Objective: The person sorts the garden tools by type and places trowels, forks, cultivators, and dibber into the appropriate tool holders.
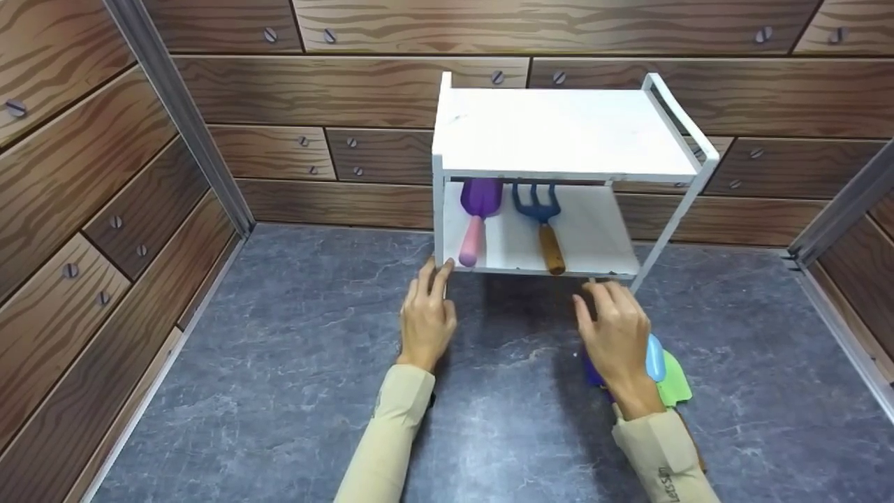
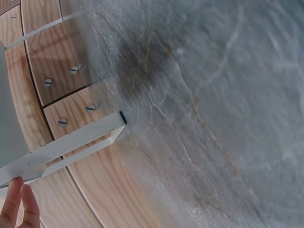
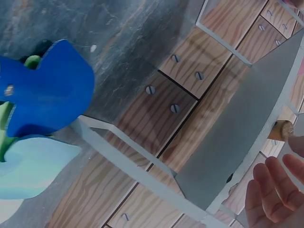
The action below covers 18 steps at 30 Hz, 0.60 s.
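Observation:
A white two-tier rack [image 1: 569, 133] stands before the back wall. On its lower shelf lie a purple trowel [image 1: 480, 199] with a pink handle and a blue hand fork [image 1: 536, 209] with a brown handle. My left hand [image 1: 426, 318] touches the rack's lower front left corner with its fingertips; the left wrist view shows the fingers [image 2: 29, 206] against the white frame. Near the right end of the lower shelf's front edge is my right hand [image 1: 614, 332], its fingers loosely bent with nothing held. Whether it touches the edge, I cannot tell.
Under my right forearm lies what looks like a pinwheel [image 3: 52, 90] with blue, light blue and green blades, partly hidden in the head view. Wood-patterned walls [image 1: 314, 91] enclose the grey marbled floor [image 1: 279, 363] at the back and both sides.

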Each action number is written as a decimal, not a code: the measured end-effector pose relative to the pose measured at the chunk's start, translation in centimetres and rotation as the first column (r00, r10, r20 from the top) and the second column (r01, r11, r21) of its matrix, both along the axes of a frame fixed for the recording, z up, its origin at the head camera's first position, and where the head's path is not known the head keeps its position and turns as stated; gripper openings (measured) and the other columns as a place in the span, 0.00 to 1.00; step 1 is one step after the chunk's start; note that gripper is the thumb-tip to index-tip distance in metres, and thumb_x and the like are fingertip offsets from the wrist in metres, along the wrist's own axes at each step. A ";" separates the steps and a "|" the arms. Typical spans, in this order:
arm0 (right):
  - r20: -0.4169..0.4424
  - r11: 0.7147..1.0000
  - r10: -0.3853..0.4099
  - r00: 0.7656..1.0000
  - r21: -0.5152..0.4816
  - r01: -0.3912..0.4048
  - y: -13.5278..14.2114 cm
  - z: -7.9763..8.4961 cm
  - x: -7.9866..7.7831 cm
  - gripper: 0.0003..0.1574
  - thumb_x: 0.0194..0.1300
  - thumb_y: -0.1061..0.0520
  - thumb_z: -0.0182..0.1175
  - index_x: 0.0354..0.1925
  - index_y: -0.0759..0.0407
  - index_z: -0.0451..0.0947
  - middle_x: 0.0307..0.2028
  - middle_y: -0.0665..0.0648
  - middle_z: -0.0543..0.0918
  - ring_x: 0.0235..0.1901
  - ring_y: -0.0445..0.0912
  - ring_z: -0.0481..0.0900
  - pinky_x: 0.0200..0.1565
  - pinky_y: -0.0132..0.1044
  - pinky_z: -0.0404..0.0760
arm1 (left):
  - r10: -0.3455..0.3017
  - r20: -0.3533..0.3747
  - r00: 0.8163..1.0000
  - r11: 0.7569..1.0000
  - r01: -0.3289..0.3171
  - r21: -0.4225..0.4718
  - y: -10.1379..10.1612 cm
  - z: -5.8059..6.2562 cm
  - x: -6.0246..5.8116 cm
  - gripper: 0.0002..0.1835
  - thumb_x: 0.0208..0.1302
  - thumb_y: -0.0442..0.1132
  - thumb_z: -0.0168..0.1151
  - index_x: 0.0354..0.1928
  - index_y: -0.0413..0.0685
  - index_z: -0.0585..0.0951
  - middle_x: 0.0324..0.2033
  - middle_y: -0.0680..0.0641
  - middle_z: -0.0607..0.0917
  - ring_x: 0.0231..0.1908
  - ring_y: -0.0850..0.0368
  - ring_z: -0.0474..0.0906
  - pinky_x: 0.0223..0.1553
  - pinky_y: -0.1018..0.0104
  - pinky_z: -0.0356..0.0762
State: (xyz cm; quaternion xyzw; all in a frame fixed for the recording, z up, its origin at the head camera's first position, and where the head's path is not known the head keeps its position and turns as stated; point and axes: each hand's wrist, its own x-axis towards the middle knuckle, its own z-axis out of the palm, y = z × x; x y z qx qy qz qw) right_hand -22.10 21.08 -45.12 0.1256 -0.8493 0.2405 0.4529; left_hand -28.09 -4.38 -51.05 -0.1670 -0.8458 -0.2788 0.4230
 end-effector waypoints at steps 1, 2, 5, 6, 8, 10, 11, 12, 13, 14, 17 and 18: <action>0.003 1.000 -0.004 1.000 0.001 0.004 0.1 -0.1 0.1 0.09 0.55 0.68 0.71 0.35 0.70 0.82 0.31 0.65 0.83 0.31 0.62 0.81 0.35 0.56 0.80 | 0.000 0.000 1.000 1.000 0.000 -0.001 0.0 0.0 0.0 0.35 0.48 0.23 0.60 0.63 0.45 0.79 0.60 0.38 0.78 0.38 0.43 0.78 0.36 0.52 0.82; 0.006 1.000 -0.007 1.000 -0.001 0.007 0.2 -0.2 0.3 0.09 0.54 0.69 0.71 0.35 0.70 0.82 0.31 0.65 0.83 0.31 0.62 0.81 0.34 0.56 0.80 | 0.000 0.000 1.000 1.000 0.000 -0.003 0.0 0.0 0.0 0.35 0.48 0.23 0.60 0.63 0.45 0.79 0.60 0.38 0.78 0.38 0.43 0.78 0.36 0.52 0.82; 0.012 1.000 -0.014 1.000 -0.005 0.014 0.5 -0.4 0.8 0.08 0.54 0.70 0.70 0.34 0.70 0.82 0.30 0.65 0.83 0.30 0.62 0.81 0.33 0.56 0.80 | -0.001 0.005 1.000 1.000 0.001 -0.004 0.0 0.1 0.0 0.35 0.48 0.23 0.60 0.63 0.45 0.79 0.60 0.38 0.78 0.37 0.44 0.78 0.35 0.53 0.82; 0.012 1.000 -0.016 1.000 -0.006 0.016 0.6 -0.4 1.0 0.08 0.53 0.71 0.70 0.34 0.70 0.83 0.30 0.65 0.83 0.30 0.61 0.80 0.32 0.55 0.80 | -0.002 0.007 1.000 1.000 0.002 -0.004 0.0 0.1 0.0 0.35 0.48 0.23 0.60 0.63 0.45 0.79 0.60 0.38 0.78 0.37 0.44 0.78 0.35 0.53 0.82; 0.013 1.000 -0.015 1.000 -0.004 0.015 0.7 -0.4 1.3 0.08 0.53 0.71 0.70 0.34 0.70 0.83 0.29 0.64 0.83 0.29 0.60 0.80 0.31 0.55 0.79 | -0.001 0.012 1.000 1.000 0.001 -0.002 -0.1 0.2 0.0 0.35 0.48 0.23 0.61 0.63 0.45 0.79 0.61 0.38 0.77 0.38 0.43 0.78 0.37 0.53 0.82; 0.016 1.000 -0.016 1.000 0.001 0.016 0.7 -0.4 1.6 0.07 0.54 0.71 0.70 0.34 0.70 0.83 0.29 0.64 0.83 0.29 0.60 0.80 0.30 0.54 0.79 | 0.001 0.015 1.000 1.000 -0.001 0.001 -0.1 0.2 0.0 0.35 0.48 0.23 0.61 0.63 0.45 0.78 0.61 0.38 0.77 0.38 0.43 0.78 0.37 0.52 0.82; 0.019 1.000 -0.016 1.000 0.005 0.016 0.8 -0.3 1.8 0.07 0.54 0.71 0.70 0.34 0.70 0.83 0.29 0.64 0.83 0.28 0.59 0.80 0.30 0.54 0.79 | 0.001 0.017 1.000 1.000 -0.001 0.002 -0.2 0.2 0.0 0.35 0.48 0.23 0.61 0.63 0.45 0.78 0.61 0.38 0.77 0.38 0.43 0.78 0.38 0.52 0.82; 0.023 1.000 -0.016 1.000 0.009 0.016 0.9 -0.4 1.9 0.07 0.54 0.71 0.70 0.34 0.70 0.83 0.29 0.64 0.83 0.28 0.59 0.80 0.29 0.54 0.79 | 0.000 0.018 1.000 1.000 0.000 0.004 -0.2 0.2 0.0 0.35 0.48 0.23 0.61 0.63 0.45 0.78 0.61 0.38 0.77 0.38 0.43 0.78 0.38 0.52 0.82; 0.027 1.000 -0.018 0.999 0.013 0.017 0.9 -0.4 2.0 0.07 0.54 0.70 0.70 0.34 0.70 0.83 0.29 0.64 0.83 0.28 0.59 0.80 0.29 0.53 0.79 | -0.001 0.018 1.000 1.000 0.001 0.005 -0.2 0.2 0.0 0.35 0.48 0.23 0.61 0.63 0.45 0.78 0.61 0.38 0.77 0.38 0.43 0.78 0.38 0.52 0.82; 0.032 1.000 -0.019 0.999 0.016 0.019 1.0 -0.4 2.2 0.08 0.54 0.70 0.71 0.34 0.70 0.83 0.29 0.64 0.83 0.28 0.59 0.80 0.29 0.54 0.79 | -0.002 0.019 1.000 1.000 0.002 0.006 -0.1 0.2 0.0 0.35 0.48 0.23 0.61 0.63 0.45 0.78 0.61 0.38 0.78 0.38 0.43 0.78 0.38 0.52 0.82; 0.044 0.999 -0.026 0.999 0.021 0.026 1.3 -0.6 2.5 0.09 0.52 0.71 0.72 0.34 0.71 0.83 0.30 0.65 0.83 0.29 0.60 0.81 0.29 0.54 0.80 | -0.005 0.015 1.000 1.000 0.005 0.003 -0.1 0.1 0.0 0.34 0.48 0.24 0.62 0.63 0.45 0.78 0.60 0.38 0.78 0.39 0.42 0.78 0.38 0.52 0.82; 0.048 0.999 -0.029 0.998 0.022 0.028 1.4 -0.7 2.6 0.10 0.51 0.71 0.72 0.34 0.71 0.83 0.30 0.65 0.83 0.29 0.60 0.81 0.30 0.54 0.80 | -0.005 0.014 1.000 1.000 0.005 0.001 -0.1 0.1 0.0 0.34 0.48 0.24 0.62 0.63 0.45 0.78 0.60 0.38 0.78 0.39 0.42 0.79 0.38 0.52 0.82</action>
